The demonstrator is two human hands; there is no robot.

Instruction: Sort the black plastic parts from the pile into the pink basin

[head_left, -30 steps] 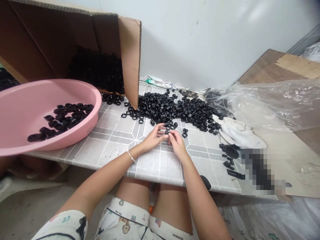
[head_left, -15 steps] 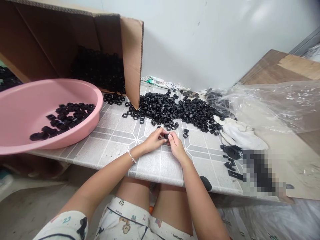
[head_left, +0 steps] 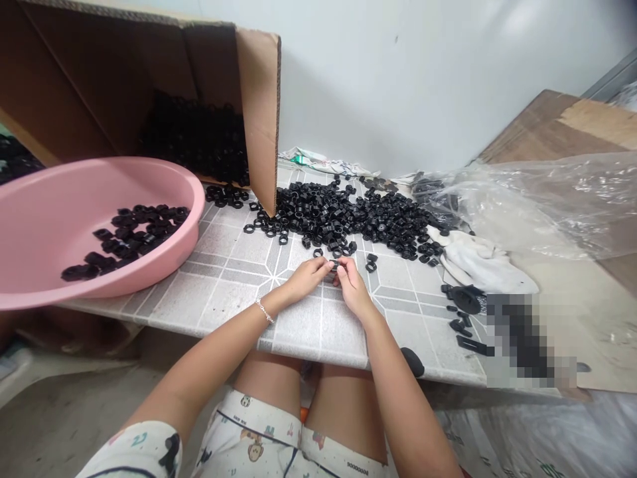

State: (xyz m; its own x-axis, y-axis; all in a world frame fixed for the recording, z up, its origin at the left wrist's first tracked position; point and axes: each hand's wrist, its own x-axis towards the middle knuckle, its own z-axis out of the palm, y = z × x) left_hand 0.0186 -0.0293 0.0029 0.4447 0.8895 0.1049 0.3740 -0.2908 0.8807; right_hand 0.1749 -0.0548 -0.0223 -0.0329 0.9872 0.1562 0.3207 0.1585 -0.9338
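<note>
While one black piece is pinched between the nearly closed fingers of the left hand and right hand, right of the pink basin, some dark parts are gathered inside that basin; many loose rings, apparently left to be handled, are heaped to its right.

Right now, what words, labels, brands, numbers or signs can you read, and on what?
None reads clearly.
White patterned cloth shorts: small dark lettering, too blurred.
White patterned cloth sleeve: teal mark, perhaps a digit; cannot tell.
Crumpled translucent plastic sheeting, lower right: green marks, unreadable.
Small black ring-shaped parts: no readable marking.
</note>
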